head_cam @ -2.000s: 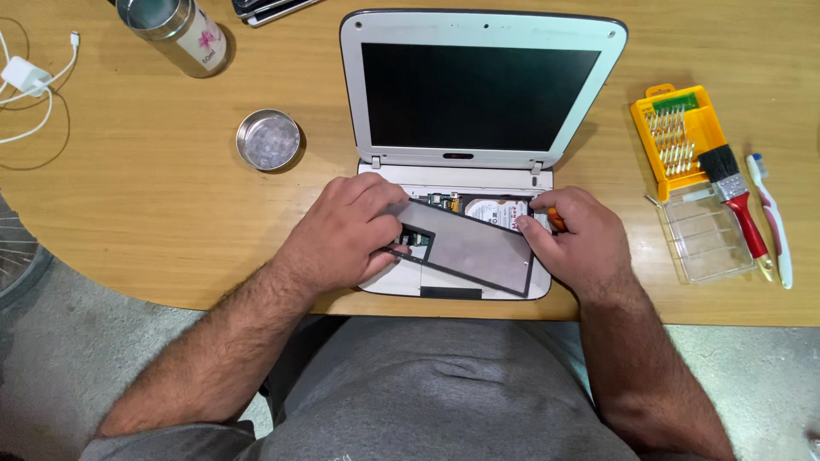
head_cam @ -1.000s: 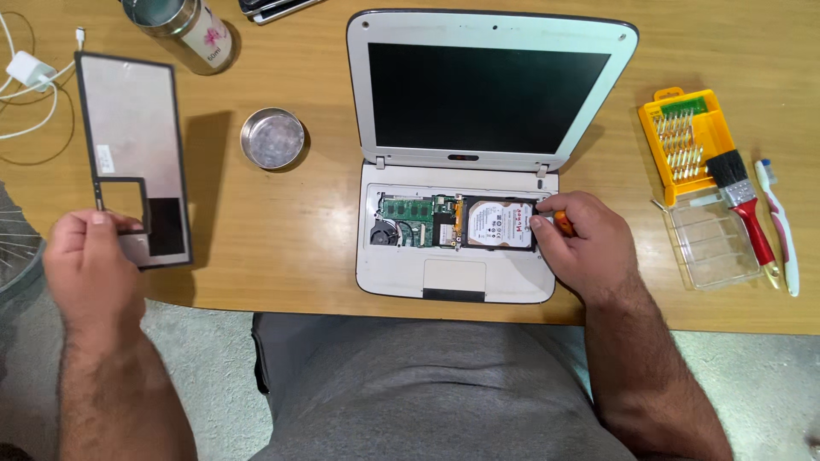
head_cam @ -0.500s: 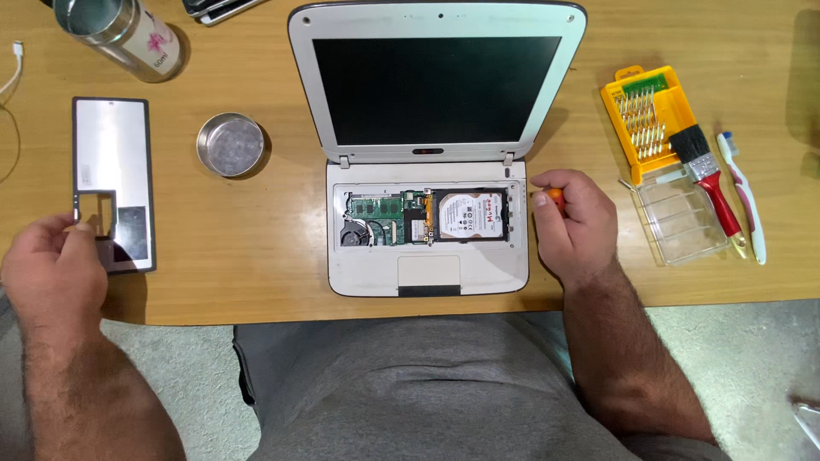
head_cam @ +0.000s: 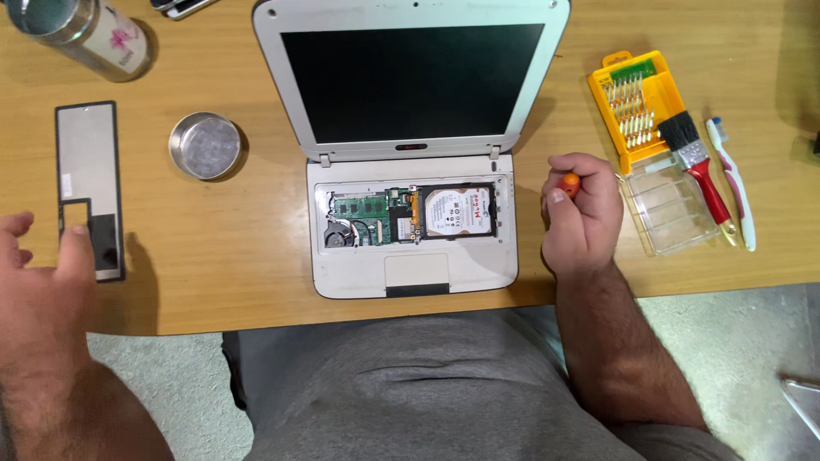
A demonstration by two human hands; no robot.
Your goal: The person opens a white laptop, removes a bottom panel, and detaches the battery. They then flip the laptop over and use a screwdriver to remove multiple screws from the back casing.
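A small white laptop [head_cam: 337, 273] stands open on the wooden table [head_cam: 222, 248]. Its keyboard is off, so a green circuit board, a fan and a silver hard drive [head_cam: 459, 211] lie bare. The removed keyboard panel [head_cam: 87, 183] rests face down at the far left. My left hand [head_cam: 44, 277] hovers open over that panel's near end, fingers spread. Right of the laptop, my right hand [head_cam: 582, 213] is closed around an orange-handled screwdriver [head_cam: 568, 183].
A round metal dish [head_cam: 205, 146] sits left of the laptop, a metal bottle [head_cam: 81, 34] at the back left. To the right are a yellow screwdriver-bit case [head_cam: 632, 107] with its clear lid, a red-handled brush [head_cam: 696, 158] and a toothbrush [head_cam: 733, 183].
My left hand lifted the keyboard panel off the laptop, carried it left, laid it on the table and let go. My right hand drew away from the laptop's edge with the screwdriver.
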